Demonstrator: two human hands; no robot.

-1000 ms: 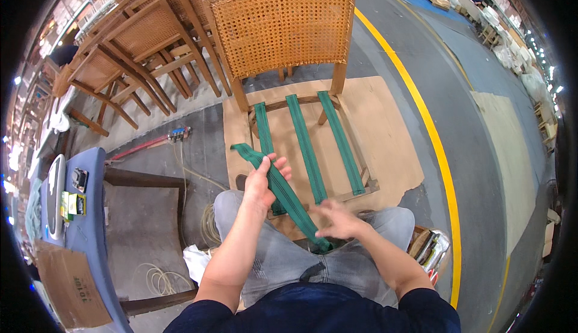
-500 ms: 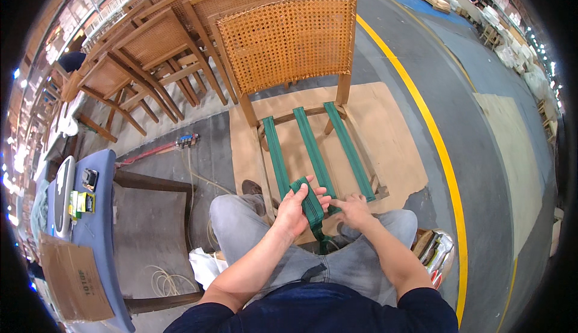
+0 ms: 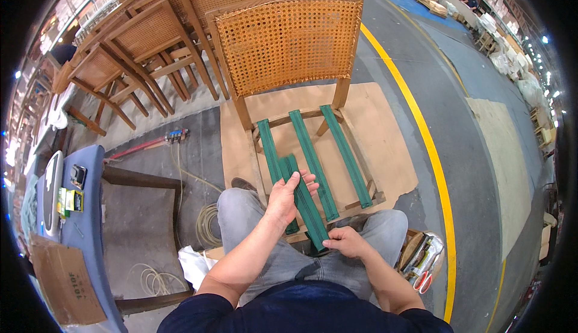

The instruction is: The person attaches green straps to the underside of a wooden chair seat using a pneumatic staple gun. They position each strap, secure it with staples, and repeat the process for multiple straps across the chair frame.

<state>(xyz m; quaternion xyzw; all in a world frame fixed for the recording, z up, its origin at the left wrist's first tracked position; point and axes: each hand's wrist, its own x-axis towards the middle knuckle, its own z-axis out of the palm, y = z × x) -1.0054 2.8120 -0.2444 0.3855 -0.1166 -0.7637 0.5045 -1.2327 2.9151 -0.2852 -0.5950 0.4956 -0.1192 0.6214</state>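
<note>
A wooden chair frame [image 3: 242,111] with a woven cane back [image 3: 286,44] stands before me, its seat open. Three green webbing straps [image 3: 345,155] run from its back rail toward its front. Between my hands stretches a separate length of green webbing [image 3: 308,208]. My left hand [image 3: 288,199] grips its folded upper part, thumb on top and the other fingers behind. At the lower end, my right hand [image 3: 344,241] pinches the webbing between thumb and fingers, above my lap.
Under the chair lies a cardboard sheet [image 3: 391,134]. At left is a blue padded surface [image 3: 96,212] with small boxes and a cardboard carton [image 3: 66,282]. Coiled hose [image 3: 208,224] lies beside my leg. Red-handled scissors [image 3: 423,280] sit in a box at right. Cane-backed chairs [image 3: 141,32] crowd the far left.
My right hand has moved down and back to the webbing's lower end. The webbing now stretches between both hands. My left hand has shifted slightly left, and the view has shifted a little.
</note>
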